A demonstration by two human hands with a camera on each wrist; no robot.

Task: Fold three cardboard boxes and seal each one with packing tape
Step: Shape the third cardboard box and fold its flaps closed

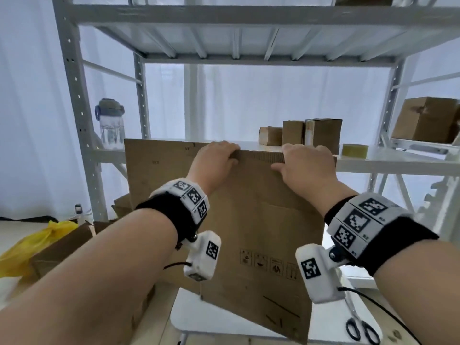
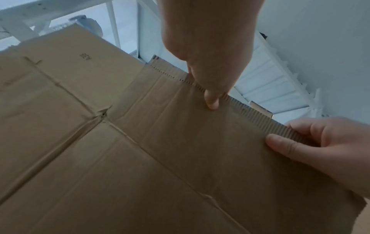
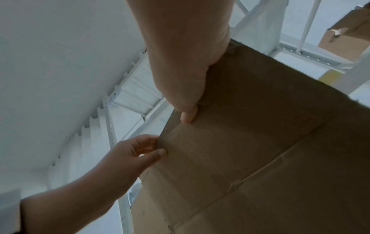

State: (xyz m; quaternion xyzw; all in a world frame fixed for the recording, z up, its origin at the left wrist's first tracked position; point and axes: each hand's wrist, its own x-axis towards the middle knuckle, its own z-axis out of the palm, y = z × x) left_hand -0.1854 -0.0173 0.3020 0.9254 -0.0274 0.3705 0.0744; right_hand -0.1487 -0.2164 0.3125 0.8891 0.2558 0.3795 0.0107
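A flattened brown cardboard box [image 1: 254, 220] stands upright on edge in front of me, its printed handling symbols low on the near face. My left hand [image 1: 219, 155] grips the corrugated top edge, thumb on the near face and fingers curled over the back. My right hand [image 1: 301, 160] pinches the same edge a short way to the right. The box [image 2: 140, 158] fills the left wrist view with crossing crease lines, and there my left hand [image 2: 208, 76] and right hand [image 2: 312, 142] both show on the rim. In the right wrist view the box [image 3: 260, 150] rises beside my right hand [image 3: 186, 95]. A roll of packing tape [image 1: 354, 151] lies on the shelf.
A white metal shelving rack [image 1: 74, 78] stands behind the box, with several small cardboard boxes [image 1: 301, 131] and a water bottle [image 1: 110, 123] on its shelf. Black scissors [image 1: 362, 328] lie on the white table [image 1: 199, 317]. A yellow bag [image 1: 29, 242] and more cardboard sit at the left.
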